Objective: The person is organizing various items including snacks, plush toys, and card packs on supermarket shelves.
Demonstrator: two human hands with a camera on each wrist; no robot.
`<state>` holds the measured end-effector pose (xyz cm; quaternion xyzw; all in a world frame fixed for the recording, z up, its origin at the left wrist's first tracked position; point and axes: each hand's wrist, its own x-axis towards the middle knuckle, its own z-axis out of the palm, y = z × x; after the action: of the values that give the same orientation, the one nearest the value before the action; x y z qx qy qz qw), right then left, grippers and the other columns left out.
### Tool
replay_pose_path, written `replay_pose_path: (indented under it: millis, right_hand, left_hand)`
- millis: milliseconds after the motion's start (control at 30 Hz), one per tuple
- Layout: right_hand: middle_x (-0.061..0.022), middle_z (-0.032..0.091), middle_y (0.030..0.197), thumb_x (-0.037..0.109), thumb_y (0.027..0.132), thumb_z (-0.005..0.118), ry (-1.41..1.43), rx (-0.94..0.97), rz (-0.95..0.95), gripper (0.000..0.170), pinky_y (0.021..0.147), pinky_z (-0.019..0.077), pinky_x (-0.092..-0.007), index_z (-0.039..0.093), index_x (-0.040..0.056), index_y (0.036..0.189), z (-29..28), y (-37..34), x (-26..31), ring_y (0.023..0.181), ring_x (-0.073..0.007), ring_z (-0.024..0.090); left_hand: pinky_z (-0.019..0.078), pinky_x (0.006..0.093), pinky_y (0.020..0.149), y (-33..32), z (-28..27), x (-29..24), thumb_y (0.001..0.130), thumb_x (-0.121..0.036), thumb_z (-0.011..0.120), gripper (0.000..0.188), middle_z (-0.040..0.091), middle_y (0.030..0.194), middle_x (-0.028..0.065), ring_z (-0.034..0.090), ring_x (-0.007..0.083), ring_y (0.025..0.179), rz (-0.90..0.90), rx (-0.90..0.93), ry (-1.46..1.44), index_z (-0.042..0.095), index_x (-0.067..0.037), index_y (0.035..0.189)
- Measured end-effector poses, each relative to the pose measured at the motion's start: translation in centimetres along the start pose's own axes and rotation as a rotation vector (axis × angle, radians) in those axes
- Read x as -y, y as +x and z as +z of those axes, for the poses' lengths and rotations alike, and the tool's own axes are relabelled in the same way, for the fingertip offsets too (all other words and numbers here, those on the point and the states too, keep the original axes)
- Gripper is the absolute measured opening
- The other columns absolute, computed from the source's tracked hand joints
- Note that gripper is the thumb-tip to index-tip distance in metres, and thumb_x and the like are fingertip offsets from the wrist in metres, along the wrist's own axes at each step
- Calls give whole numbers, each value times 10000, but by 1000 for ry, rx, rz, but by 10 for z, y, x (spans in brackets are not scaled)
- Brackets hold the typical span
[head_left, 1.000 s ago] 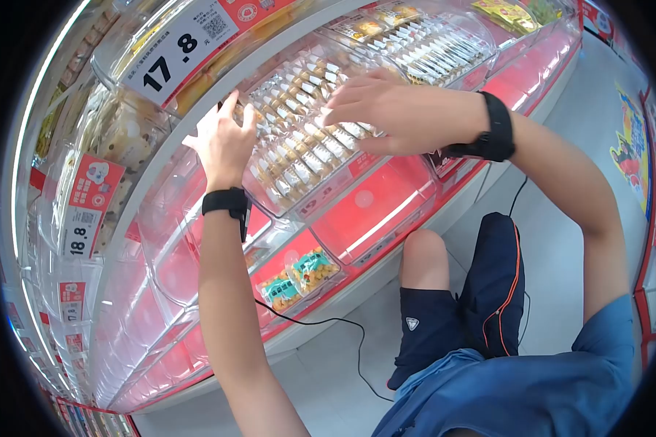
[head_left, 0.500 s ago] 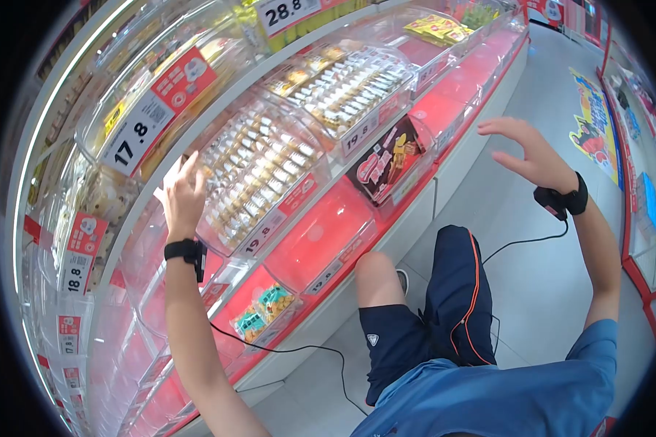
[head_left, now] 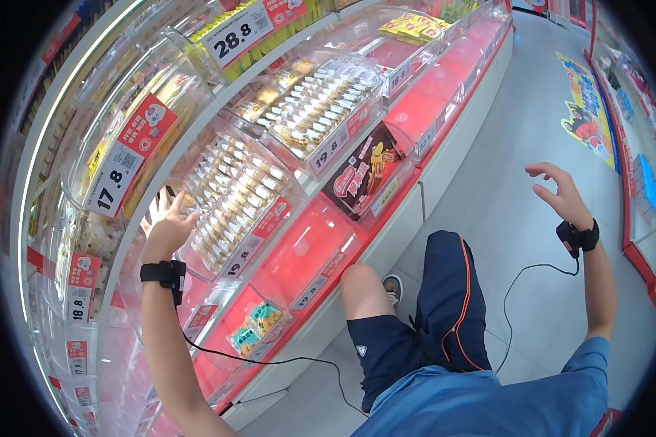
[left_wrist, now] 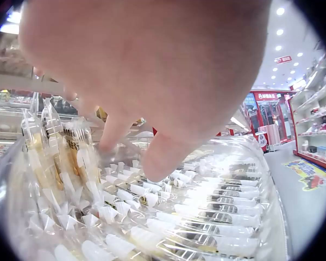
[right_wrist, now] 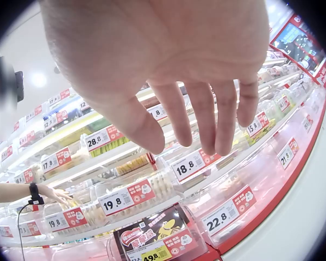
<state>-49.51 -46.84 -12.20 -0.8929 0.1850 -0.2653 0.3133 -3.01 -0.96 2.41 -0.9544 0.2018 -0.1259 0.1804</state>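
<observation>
My left hand [head_left: 168, 227] reaches into the left side of a clear bin of individually wrapped snacks [head_left: 235, 200], fingers spread. In the left wrist view its thumb and fingers point down close over the rows, with nothing gripped. Several wrapped snacks [left_wrist: 57, 152] stand on end at the left of that bin, while the others lie in tight overlapping rows. My right hand [head_left: 560, 195] hangs in the air over the aisle, away from the shelves. Its fingers are loosely bent and hold nothing, as the right wrist view also shows.
Another bin of wrapped snacks [head_left: 321, 102] adjoins to the right. Below are a dark snack box [head_left: 364, 171], a red-bottomed bin [head_left: 306, 244] and teal-labelled packs [head_left: 256, 328]. Price cards [head_left: 127, 156] front the upper shelf. Black cables [head_left: 299, 358] run from both wrists over the tiled floor [head_left: 488, 167].
My right hand has left the bin of wrapped snacks and swung right over the aisle. The left hand stays at the bin's left side. The head view has shifted, showing more shelf to the right.
</observation>
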Motion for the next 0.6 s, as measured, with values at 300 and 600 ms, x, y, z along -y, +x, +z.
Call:
replay_pose_path:
  millis: [300, 600]
  right_hand:
    - [-78, 654, 1082, 87, 781, 616, 77, 6, 11, 376, 826, 438, -324, 610, 42, 1155, 12, -3, -26, 983, -195, 596]
    - [-85, 649, 1082, 99, 796, 603, 50, 82, 120, 401, 806, 447, -334, 592, 54, 1194, -2, -19, -57, 970, -194, 598]
  left_hand:
    - [160, 595, 1087, -15, -15, -20, 808, -431, 643, 741, 169, 1556, 141, 129, 323, 1438, -32, 33, -144, 349, -205, 1449]
    - [165, 545, 1099, -67, -18, -67, 851, -321, 610, 654, 241, 1519, 195, 184, 357, 1418, 216, -101, -390, 362, -142, 1428]
